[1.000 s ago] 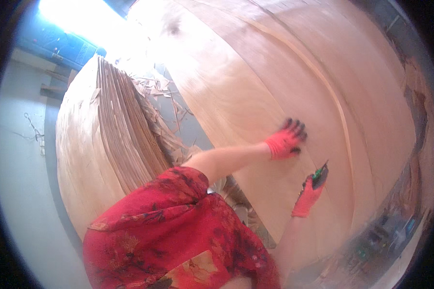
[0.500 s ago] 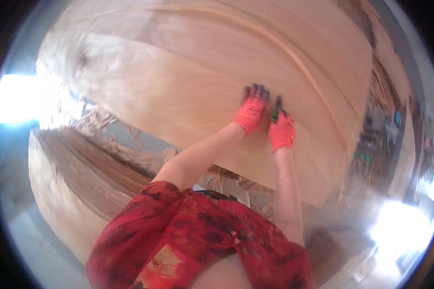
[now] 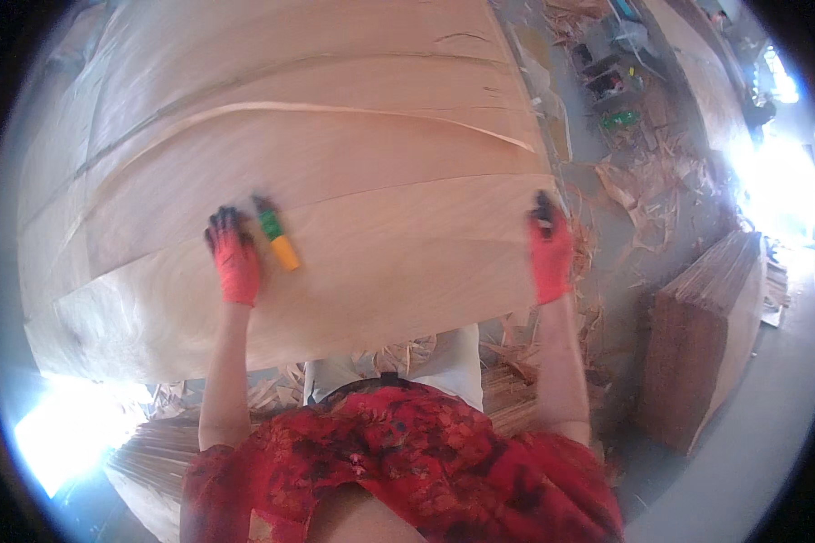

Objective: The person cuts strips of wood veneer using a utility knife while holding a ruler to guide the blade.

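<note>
My left hand [image 3: 234, 258], in a red glove with dark fingers, lies open on a wide pale veneer sheet [image 3: 385, 253]. Just right of it, a green-and-yellow handled tool [image 3: 274, 233] with a dark end rests on the sheet, slightly blurred. My right hand [image 3: 549, 249], gloved alike, is at the sheet's right edge, its fingers bent and pressed together on that edge, partly blurred. More overlapping sheets [image 3: 326, 63] lie beyond, one with a long raised curved strip.
Veneer scraps [image 3: 634, 195] cover the floor on the right, near a grey crate [image 3: 607, 86] with a green item. A veneer stack [image 3: 697, 339] stands at the right, another [image 3: 145, 462] at lower left, behind my body.
My right hand has let go of the green tool and moved to the sheet's right edge. My left hand is farther left. The view has turned, squaring up to the sheets.
</note>
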Available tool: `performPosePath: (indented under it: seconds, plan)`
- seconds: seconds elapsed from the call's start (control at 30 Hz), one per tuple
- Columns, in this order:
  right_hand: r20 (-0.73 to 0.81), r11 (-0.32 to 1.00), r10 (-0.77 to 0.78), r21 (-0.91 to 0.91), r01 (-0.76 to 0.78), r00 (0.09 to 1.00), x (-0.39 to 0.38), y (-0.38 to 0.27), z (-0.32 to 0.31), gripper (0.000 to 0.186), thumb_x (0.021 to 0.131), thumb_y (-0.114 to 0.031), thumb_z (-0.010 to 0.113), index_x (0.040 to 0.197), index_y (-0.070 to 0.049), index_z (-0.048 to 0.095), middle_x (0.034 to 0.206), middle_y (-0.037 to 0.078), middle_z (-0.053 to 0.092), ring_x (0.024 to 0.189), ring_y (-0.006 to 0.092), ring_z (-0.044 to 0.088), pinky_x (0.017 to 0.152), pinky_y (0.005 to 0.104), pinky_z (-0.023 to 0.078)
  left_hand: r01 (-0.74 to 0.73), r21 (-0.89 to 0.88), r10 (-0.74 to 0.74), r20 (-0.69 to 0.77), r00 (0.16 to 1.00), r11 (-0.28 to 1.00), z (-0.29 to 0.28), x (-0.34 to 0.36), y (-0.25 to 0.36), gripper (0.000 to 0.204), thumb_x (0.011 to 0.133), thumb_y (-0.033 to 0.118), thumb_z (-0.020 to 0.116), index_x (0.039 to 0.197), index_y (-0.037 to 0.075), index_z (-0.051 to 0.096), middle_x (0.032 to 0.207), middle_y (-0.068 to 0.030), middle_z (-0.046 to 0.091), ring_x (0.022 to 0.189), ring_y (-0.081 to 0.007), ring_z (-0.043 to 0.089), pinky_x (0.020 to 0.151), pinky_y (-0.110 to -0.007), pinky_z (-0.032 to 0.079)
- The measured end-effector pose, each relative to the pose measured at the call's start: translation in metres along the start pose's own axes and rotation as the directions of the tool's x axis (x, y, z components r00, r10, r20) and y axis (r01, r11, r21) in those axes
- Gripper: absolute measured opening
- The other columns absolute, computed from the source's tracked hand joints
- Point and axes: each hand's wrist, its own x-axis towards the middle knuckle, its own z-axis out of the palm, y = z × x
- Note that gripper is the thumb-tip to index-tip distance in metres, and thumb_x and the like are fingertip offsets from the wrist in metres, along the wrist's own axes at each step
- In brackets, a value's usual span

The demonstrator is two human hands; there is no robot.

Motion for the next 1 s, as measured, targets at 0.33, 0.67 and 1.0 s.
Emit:
performPosePath:
  seconds: [0.33, 0.67, 1.0]
  plan:
    - [0.082, 0.953, 0.239, 0.173, -0.25, 0.967, 0.225, 0.318, -0.133, 0.036, 0.095, -0.016, 0.066, 0.13, -0.01, 0.065, 0.095, -0.002, 0.069, 0.069, 0.0051, 0.056, 0.058, 0.0229, 0.045, 0.259, 0.406, -0.264, -0.046, 0.964, 0.876, -0.008, 0.003, 0.133, 0.054, 0.095, 0.009, 0.051, 0.148, 0.006, 0.043, 0.156, -0.018, 0.04, 0.146, -0.0379, 0.031, 0.121, -0.053, 0.019]
    - [0.247, 0.892, 0.267, 0.302, -0.336, 0.931, 0.3, 0.335, -0.174, 0.04, 0.093, -0.018, 0.068, 0.132, -0.009, 0.064, 0.092, -0.003, 0.066, 0.068, 0.006, 0.053, 0.059, 0.0229, 0.043, 0.148, -0.159, -0.139, 0.067, 0.988, 0.976, -0.035, 0.011, 0.37, 0.038, 0.098, 0.003, 0.052, 0.135, 0.003, 0.059, 0.145, -0.0167, 0.054, 0.137, -0.0345, 0.047, 0.113, -0.044, 0.037]
    - [0.474, 0.899, 0.29, 0.163, -0.407, 0.831, 0.425, 0.37, -0.125, 0.06, 0.09, -0.026, 0.073, 0.143, -0.007, 0.052, 0.112, 0.004, 0.07, 0.088, 0.0128, 0.063, 0.07, 0.0275, 0.049, 0.538, -0.684, -0.49, 0.292, 0.821, 0.493, -0.012, 0.016, 0.553, 0.035, 0.097, -0.003, 0.05, 0.13, -0.005, 0.062, 0.124, -0.0119, 0.069, 0.114, -0.0182, 0.063, 0.106, -0.032, 0.044]
